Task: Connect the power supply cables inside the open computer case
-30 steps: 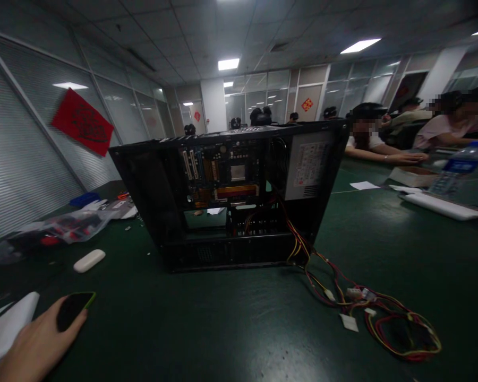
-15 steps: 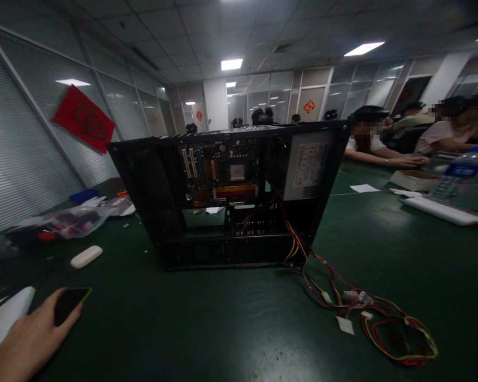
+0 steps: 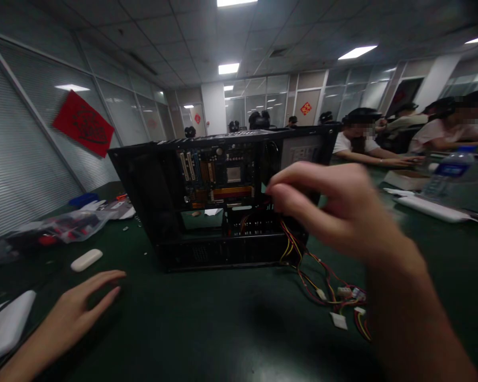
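Observation:
An open black computer case (image 3: 207, 252) stands on the green table. Inside it show a motherboard (image 3: 217, 175) and a power supply (image 3: 300, 148), partly hidden by my right hand (image 3: 326, 204). That hand is raised in front of the case's right part, thumb and forefinger pressed together; whatever may be between them is hidden or too small to tell. Power cables (image 3: 306, 276) run out of the case onto the table below it. My left hand (image 3: 82, 302) hovers at the lower left, fingers stretched and nothing in them, close to a white oval case (image 3: 86, 260).
A white flat device (image 3: 8, 329) lies at the left edge. Behind it are a plastic bag (image 3: 63, 231) and a blue tray (image 3: 83, 199). To the right stand a water bottle (image 3: 448, 172), a white power strip (image 3: 434, 208) and a cardboard box (image 3: 406, 179). Other people sit there.
My left hand held a green-edged phone; now it is empty and further right, and the phone is out of sight. My right hand has come in from the right, before the case.

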Tool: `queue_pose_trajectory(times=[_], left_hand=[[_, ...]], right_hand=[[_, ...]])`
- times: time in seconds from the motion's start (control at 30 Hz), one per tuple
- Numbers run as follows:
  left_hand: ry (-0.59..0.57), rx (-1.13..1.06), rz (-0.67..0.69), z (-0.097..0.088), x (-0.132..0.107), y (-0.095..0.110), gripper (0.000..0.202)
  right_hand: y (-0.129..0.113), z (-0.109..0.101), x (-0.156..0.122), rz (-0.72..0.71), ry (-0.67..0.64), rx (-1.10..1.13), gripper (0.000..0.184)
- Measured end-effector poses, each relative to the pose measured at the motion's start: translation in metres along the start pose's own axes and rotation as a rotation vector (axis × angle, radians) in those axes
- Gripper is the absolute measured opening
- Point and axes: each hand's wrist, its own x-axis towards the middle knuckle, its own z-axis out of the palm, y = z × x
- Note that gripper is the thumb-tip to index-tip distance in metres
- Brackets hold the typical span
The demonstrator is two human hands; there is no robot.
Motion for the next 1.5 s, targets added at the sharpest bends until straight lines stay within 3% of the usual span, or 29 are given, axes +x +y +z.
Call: queue_pose_trajectory(times=[0.03,0.13,0.23,0.33,0.43,0.5,0.6,0.7,0.83,1.0,1.13,1.3,1.5], left_hand=[[-0.110,-0.046,0.053,-0.008,0.009,0.020,0.035],[-0.266,-0.081,0.275,-0.035,0.046,0.082,0.041],[-0.403,-0.067,0.391,-0.057,0.094,0.139,0.047],[-0.469,-0.040,0.453,-0.067,0.139,0.180,0.047],[-0.370,-0.021,0.435,-0.062,0.174,0.204,0.048],[-0.331,-0.047,0.420,-0.052,0.192,0.210,0.050],[-0.400,-0.133,0.509,-0.035,0.212,0.212,0.051],[-0.375,-0.231,0.604,-0.026,0.224,0.208,0.052],[-0.220,-0.262,0.557,-0.035,0.223,0.194,0.057],[-0.309,-0.223,0.566,-0.057,0.209,0.178,0.050],[-0.304,-0.233,0.595,-0.061,0.203,0.183,0.034],[-0.011,-0.395,0.641,-0.057,0.197,0.204,0.024],[-0.021,-0.335,0.668,-0.060,0.190,0.200,0.027]], right_hand=[[0.006,0.010,0.007,0.033,-0.097,-0.001,0.027],[0.034,0.059,0.025,0.225,-0.431,0.004,0.027],[0.064,0.117,0.031,0.407,-0.645,0.042,0.043],[0.086,0.156,0.027,0.463,-0.751,0.176,0.044],[0.102,0.166,0.019,0.404,-0.742,0.315,0.036],[0.111,0.161,0.015,0.365,-0.688,0.391,0.032],[0.120,0.149,0.017,0.409,-0.564,0.645,0.026],[0.121,0.142,0.026,0.489,-0.273,0.891,0.023],[0.111,0.142,0.041,0.610,0.123,1.094,0.030],[0.092,0.142,0.049,0.717,0.404,1.538,0.025],[0.087,0.141,0.050,0.747,0.423,1.727,0.021],[0.082,0.142,0.050,0.720,0.282,1.644,0.034],[0.062,0.139,0.053,0.702,0.231,1.463,0.051]])
